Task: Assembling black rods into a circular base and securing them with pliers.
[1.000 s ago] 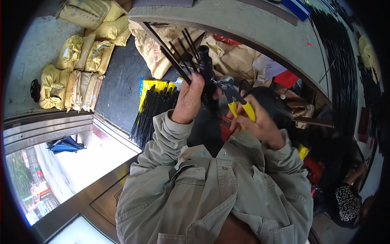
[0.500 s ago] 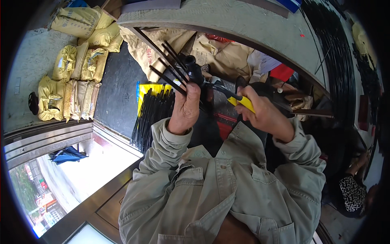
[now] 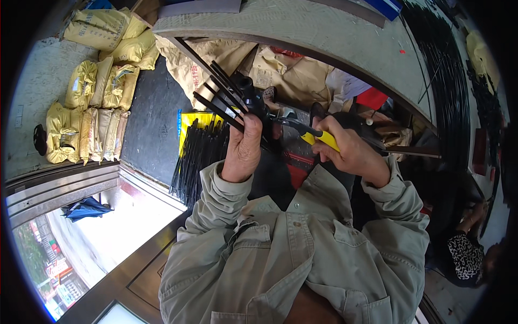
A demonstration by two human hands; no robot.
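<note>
My left hand (image 3: 244, 151) is closed around a black part with a round, hollow end (image 3: 248, 89). Several thin black rods (image 3: 217, 112) fan out from the same grip toward the upper left. Yellow-and-black-handled pliers (image 3: 328, 141) are in my right hand (image 3: 350, 155), its fingers wrapped round the handles. Their metal head reaches left to the side of the black part; whether the jaws bite on it is too dark to tell. Close by my left wrist, a dense bundle of black rods (image 3: 195, 156) stands against a yellow sheet (image 3: 186, 125).
A grey worktop (image 3: 302, 24) with a metal edge curves across the far side. Brown paper sacks (image 3: 291, 70) lie beneath it. Yellow sacks (image 3: 81, 86) are stacked at the left, and long black rods (image 3: 450, 92) hang over the worktop's right end. Another person's patterned sleeve (image 3: 465, 259) shows at lower right.
The black part and its rods have shifted slightly left and down with my left hand. The pliers stay in my right hand, in almost the same place.
</note>
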